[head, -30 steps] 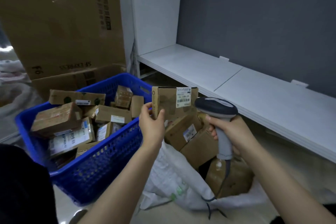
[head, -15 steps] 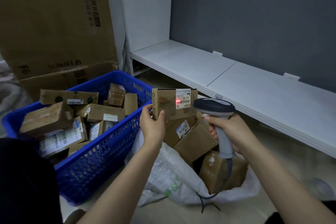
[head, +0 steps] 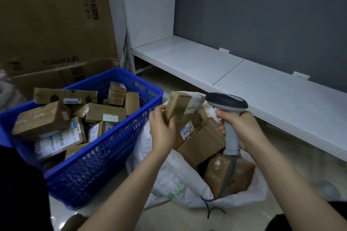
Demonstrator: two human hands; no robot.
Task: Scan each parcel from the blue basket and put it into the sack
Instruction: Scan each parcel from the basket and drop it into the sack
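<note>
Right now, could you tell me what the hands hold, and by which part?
Left hand pinches a small parcel at its lower edge; right hand grips the scanner by its handle.

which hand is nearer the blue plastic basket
Left. The left hand, pinching a cardboard parcel, is beside the basket; the right hand grips the grey scanner farther right, over the white sack.

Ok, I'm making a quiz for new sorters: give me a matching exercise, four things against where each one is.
1 scanner
2 small parcel
3 blue basket
4 sack

A in the left hand, above the sack
B white, open on the floor
C in the right hand
D left of the sack, full of parcels

Pairs: 1-C, 2-A, 3-D, 4-B
</note>
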